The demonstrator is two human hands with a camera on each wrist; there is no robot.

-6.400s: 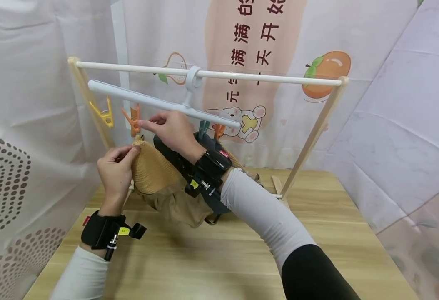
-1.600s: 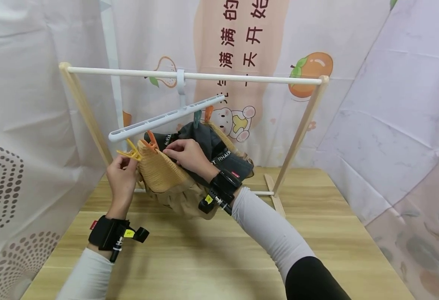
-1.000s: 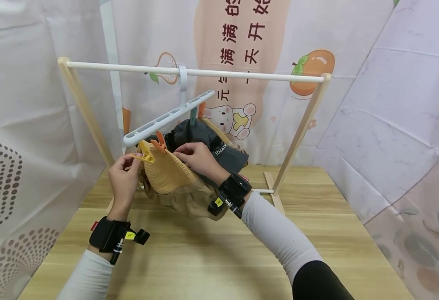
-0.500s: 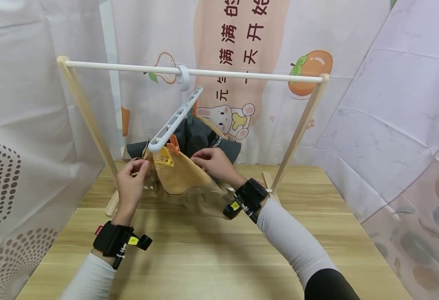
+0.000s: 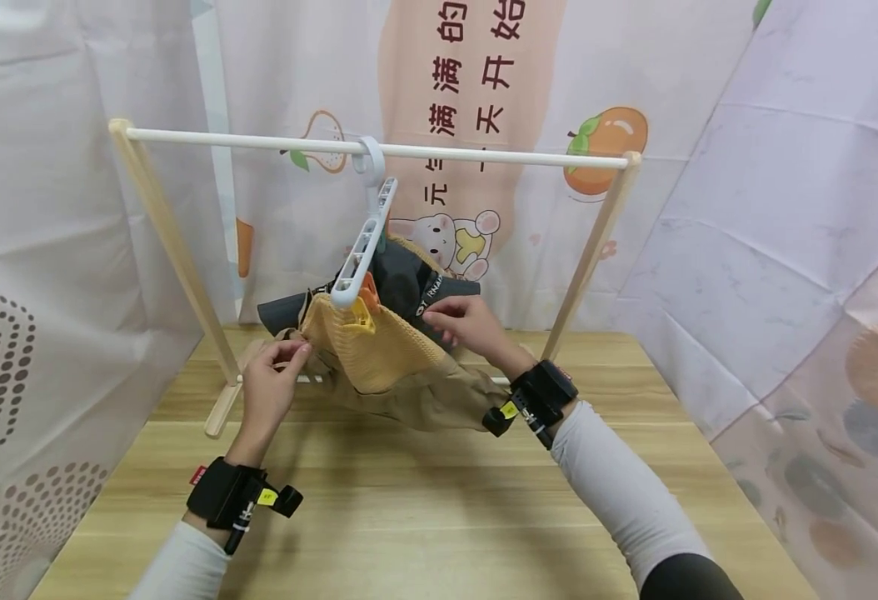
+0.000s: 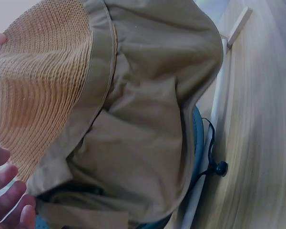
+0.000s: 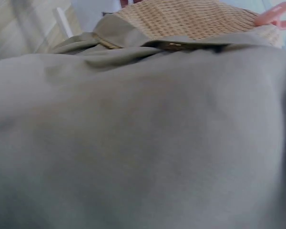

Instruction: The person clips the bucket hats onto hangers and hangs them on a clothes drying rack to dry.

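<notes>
A sun hat (image 5: 379,350), with a straw-weave crown and khaki cloth brim, hangs from a pale blue hanger (image 5: 364,250). An orange clothespin (image 5: 368,292) and a yellow clothespin (image 5: 360,317) sit at the hanger's near end, on the straw. My left hand (image 5: 270,387) is at the hat's left edge, its fingertips right by the cloth; the left wrist view has its fingers (image 6: 12,195) loose and apart. My right hand (image 5: 476,333) hovers with lightly bent fingers in front of a dark grey hat (image 5: 397,279) with white lettering. Khaki cloth (image 7: 148,138) fills most of the right wrist view.
The hanger hooks over the white rod (image 5: 484,153) of a wooden rack, whose left foot (image 5: 223,410) stands on the wood-grain table (image 5: 409,525). A black cord toggle (image 6: 221,168) dangles behind the brim. Printed curtains (image 5: 304,67) surround the table.
The yellow clothespin, pinched by my left hand earlier, now grips the straw beside the orange one. The hanger has swivelled end-on towards me. My right hand has come off the straw, moving right.
</notes>
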